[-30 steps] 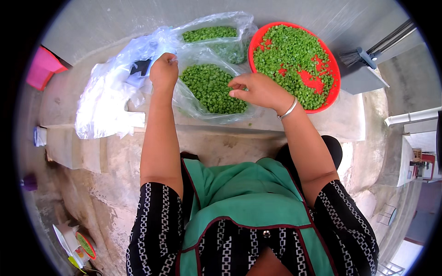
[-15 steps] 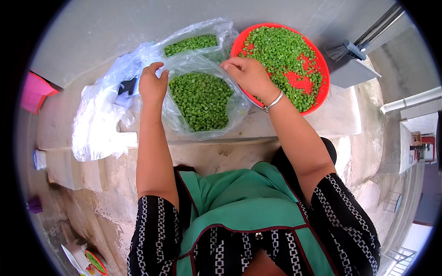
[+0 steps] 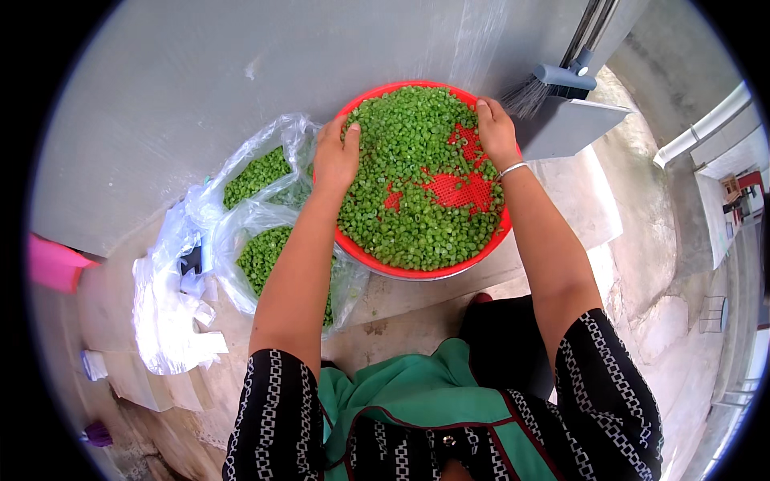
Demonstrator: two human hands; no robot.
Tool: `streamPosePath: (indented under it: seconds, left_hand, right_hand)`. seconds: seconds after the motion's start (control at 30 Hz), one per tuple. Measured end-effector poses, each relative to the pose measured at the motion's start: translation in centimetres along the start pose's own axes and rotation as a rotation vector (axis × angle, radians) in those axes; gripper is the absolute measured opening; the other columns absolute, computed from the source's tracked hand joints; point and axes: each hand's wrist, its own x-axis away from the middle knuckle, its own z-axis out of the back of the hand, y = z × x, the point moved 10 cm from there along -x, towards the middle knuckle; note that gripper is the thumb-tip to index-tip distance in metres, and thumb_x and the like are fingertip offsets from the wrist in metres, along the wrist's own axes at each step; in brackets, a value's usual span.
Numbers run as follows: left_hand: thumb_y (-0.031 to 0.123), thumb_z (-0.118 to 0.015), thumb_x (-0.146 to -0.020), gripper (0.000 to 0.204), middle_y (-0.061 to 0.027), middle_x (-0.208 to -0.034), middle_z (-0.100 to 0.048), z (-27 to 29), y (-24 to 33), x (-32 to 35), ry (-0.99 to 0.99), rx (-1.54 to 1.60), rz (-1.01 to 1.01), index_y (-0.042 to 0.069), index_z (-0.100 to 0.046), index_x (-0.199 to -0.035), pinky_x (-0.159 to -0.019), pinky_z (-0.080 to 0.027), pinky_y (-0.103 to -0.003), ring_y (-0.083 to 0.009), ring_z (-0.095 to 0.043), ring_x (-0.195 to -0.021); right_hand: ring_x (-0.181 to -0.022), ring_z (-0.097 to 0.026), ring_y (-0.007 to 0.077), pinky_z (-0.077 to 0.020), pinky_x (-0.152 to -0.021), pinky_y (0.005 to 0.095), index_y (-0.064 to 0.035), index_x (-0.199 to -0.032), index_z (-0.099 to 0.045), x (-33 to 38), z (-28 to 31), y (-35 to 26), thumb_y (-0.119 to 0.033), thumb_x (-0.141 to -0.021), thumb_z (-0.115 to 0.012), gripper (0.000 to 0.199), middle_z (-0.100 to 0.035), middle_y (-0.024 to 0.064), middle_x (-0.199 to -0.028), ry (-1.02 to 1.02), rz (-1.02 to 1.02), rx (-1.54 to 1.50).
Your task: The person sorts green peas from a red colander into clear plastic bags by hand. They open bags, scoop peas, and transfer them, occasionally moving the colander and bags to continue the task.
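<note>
A round red mesh basket holds a wide layer of chopped green beans, with patches of bare red mesh showing at its right side. My left hand grips the basket's left rim, thumb on the inner side and the other fingers mostly hidden. On the right rim, my right hand holds on near the far edge, a silver bangle at its wrist. Left of the basket stand two clear plastic bags of chopped green beans: a near bag, partly covered by my left forearm, and a far bag against the wall.
Loose white plastic bags lie on the ledge at the left. A grey broom and a dustpan lean by the wall at the right. Something bright pink is at the far left. Behind the basket rises the grey wall.
Both hands have left the near plastic bag and taken hold of the red basket's rim. The view has turned right, so the bags now appear farther left and the basket nearer the middle.
</note>
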Motion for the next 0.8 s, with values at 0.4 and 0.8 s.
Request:
streamPosePath:
  seconds: [0.4, 0.8]
  left_hand:
    - [0.036, -0.052, -0.088, 0.036, -0.0159, -0.094, -0.063, -9.2, -1.3, -4.1, -0.352, 0.204, 0.074, 0.006, -0.064, -0.104, -0.082, -0.044, -0.034, -0.0255, -0.059, -0.092]
    - [0.03, -0.051, -0.087, 0.033, -0.0161, -0.108, -0.061, -9.0, 2.6, -1.5, -0.611, 0.064, -0.052, 0.003, -0.064, -0.103, -0.089, -0.043, -0.038, -0.0324, -0.056, -0.102]
  right_hand:
    - [-0.098, -0.059, 0.0317, -0.0426, -0.087, 0.0365, -0.0011, -0.103, -0.062, -1.8, -10.5, -0.2, -0.041, -0.09, -0.044, 0.046, -0.063, 0.0212, -0.099, -0.515, 0.04, -0.1]
    - [-0.095, -0.058, 0.0329, -0.0444, -0.084, 0.0386, -0.0071, -0.098, -0.065, 1.3, -12.0, -4.5, -0.035, -0.09, -0.044, 0.036, -0.063, 0.0164, -0.095, -0.68, 0.328, 0.128]
